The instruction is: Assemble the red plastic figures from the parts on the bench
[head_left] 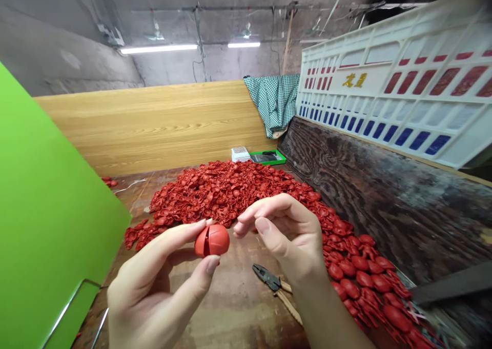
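My left hand (154, 282) pinches a red plastic ball (215, 240) between thumb and fingertips, and a dark slit runs down its left side. My right hand (286, 236) hovers just right of the ball, with its thumb and fingers curled and apart, holding nothing I can see. Behind both hands spreads a large heap of small red plastic parts (219, 192), which continues down the right side as larger red pieces (359, 274). Below my right hand, a pair of pliers (271, 282) with pale handles lies on the worn wooden tabletop (234, 308).
A tilted green board (49, 200) fills the left side, and a wood-grain panel (146, 123) stands behind the table. On the right are a dark wooden board (384, 200) and a white crate (395, 87). A green-edged tray (268, 157) and checked cloth (273, 103) are at the back.
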